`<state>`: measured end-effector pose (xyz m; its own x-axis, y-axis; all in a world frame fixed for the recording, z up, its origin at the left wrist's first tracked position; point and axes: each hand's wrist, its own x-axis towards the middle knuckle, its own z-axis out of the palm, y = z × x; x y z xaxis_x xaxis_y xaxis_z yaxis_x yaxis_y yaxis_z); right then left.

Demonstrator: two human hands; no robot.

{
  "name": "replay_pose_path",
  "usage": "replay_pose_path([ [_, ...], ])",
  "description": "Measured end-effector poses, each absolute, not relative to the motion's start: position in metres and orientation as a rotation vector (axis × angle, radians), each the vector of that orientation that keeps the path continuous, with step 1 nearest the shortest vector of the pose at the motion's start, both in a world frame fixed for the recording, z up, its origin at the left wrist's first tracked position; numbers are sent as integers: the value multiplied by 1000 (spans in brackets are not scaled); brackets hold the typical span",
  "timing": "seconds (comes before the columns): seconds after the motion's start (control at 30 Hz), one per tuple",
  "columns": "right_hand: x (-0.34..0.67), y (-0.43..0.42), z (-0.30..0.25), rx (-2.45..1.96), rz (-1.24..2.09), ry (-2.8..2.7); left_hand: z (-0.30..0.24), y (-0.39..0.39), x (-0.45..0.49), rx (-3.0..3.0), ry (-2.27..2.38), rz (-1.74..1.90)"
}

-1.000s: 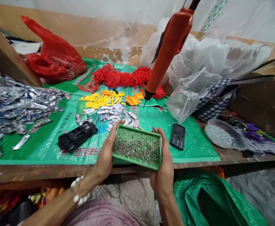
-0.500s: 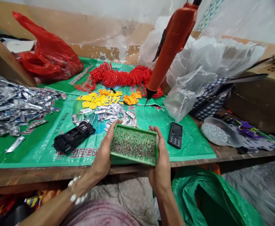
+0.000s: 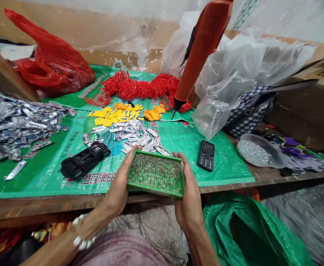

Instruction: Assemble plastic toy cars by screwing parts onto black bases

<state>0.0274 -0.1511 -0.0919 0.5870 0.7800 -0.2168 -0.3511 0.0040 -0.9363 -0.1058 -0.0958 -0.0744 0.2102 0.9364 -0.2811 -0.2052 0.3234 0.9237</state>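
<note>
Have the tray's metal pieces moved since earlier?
Yes: relative to the phone, most metal pieces have shifted away from the person, toward the far side of the tray.

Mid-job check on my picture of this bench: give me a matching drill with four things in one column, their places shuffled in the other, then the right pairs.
Things
1. green tray
2. phone
3. black car-shaped piece
4. red cord bundle

Places
A. behind the yellow pieces
B. on the green sheet, to the left of the left hand
C. held between both hands
D. on the green sheet, to the right of the right hand

Right pairs: 1-C, 2-D, 3-B, 4-A
</note>
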Motion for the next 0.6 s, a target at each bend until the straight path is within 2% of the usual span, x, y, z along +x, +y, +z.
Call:
replay_pose_path([
  [0.43, 26, -156, -91, -1238, 990, -330, -69, -101, -106, 953, 1024, 952],
  [0.6, 26, -155, -90, -1240, 895, -440, -75, -95, -106, 1072, 990, 992],
])
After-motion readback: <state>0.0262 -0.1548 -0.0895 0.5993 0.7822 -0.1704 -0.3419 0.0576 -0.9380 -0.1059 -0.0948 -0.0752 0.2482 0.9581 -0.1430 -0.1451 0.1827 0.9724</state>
